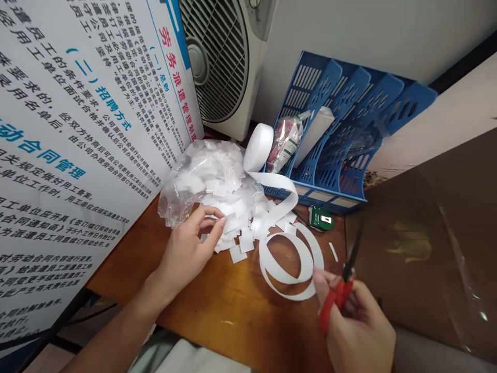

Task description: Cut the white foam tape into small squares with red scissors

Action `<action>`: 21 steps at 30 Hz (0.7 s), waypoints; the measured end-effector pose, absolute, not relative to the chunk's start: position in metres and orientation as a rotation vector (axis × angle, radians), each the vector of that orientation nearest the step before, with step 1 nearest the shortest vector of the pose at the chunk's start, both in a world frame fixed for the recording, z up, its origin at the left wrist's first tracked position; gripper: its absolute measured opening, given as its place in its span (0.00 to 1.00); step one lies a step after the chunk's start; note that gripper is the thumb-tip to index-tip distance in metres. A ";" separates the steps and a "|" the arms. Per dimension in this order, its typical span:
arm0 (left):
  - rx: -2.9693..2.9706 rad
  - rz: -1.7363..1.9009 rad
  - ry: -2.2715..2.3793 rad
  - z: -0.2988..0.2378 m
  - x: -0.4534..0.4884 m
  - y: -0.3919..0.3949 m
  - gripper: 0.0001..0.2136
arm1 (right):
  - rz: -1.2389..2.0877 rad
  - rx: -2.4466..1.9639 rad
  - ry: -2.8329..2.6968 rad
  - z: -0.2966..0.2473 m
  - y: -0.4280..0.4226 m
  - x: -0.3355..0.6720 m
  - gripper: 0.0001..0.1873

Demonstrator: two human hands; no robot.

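My left hand (190,248) reaches onto a pile of small white cut squares (236,228) on the wooden table (233,305), its fingertips pinched on one square at the pile's edge. My right hand (357,326) grips red-handled scissors (344,282), blades pointing up and away, blurred. A white tape roll (258,147) leans against a blue file rack (341,129); its loose strip (289,259) curls down in loops in front of the scissors. A clear plastic bag (194,181) lies behind the pile.
A large printed board (77,129) stands at the left. A white fan (221,57) sits behind the bag. A small green object (321,217) lies by the rack. A brown panel (427,243) rises at the right.
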State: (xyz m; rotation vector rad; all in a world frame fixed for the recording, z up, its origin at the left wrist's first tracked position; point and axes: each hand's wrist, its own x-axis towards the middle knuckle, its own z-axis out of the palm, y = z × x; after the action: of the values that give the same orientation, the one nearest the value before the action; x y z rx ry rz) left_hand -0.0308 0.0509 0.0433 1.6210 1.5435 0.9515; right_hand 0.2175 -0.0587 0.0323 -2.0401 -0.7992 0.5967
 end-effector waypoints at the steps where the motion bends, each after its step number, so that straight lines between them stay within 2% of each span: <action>1: 1.666 0.930 1.565 0.044 -0.031 0.054 0.06 | 0.544 -2.071 -0.835 0.034 -0.048 0.228 0.16; 4: 1.808 0.868 1.564 0.045 -0.031 0.061 0.06 | 0.384 -2.271 -0.900 0.030 -0.018 0.253 0.13; 8: 1.931 0.874 1.497 0.040 -0.031 0.068 0.07 | 0.368 -2.328 -1.040 0.012 0.010 0.270 0.06; 12: 1.938 1.005 1.525 0.033 -0.031 0.072 0.07 | 0.350 -2.292 -1.088 -0.002 0.022 0.271 0.10; 14: 1.916 1.032 1.526 0.032 -0.030 0.072 0.06 | 0.306 -2.267 -1.044 -0.003 0.020 0.271 0.07; 17: 1.858 1.025 1.525 0.029 -0.031 0.073 0.06 | 0.211 -2.191 -0.913 0.007 0.010 0.270 0.06; 21: 1.763 1.012 1.525 0.028 -0.034 0.076 0.05 | 0.154 -1.959 -0.770 0.037 -0.006 0.264 0.13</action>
State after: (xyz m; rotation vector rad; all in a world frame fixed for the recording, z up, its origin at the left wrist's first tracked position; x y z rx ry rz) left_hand -0.0336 0.0762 0.0278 1.7628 1.5247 1.0118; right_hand 0.2638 -0.0064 0.0371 -1.9593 -0.7696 0.1545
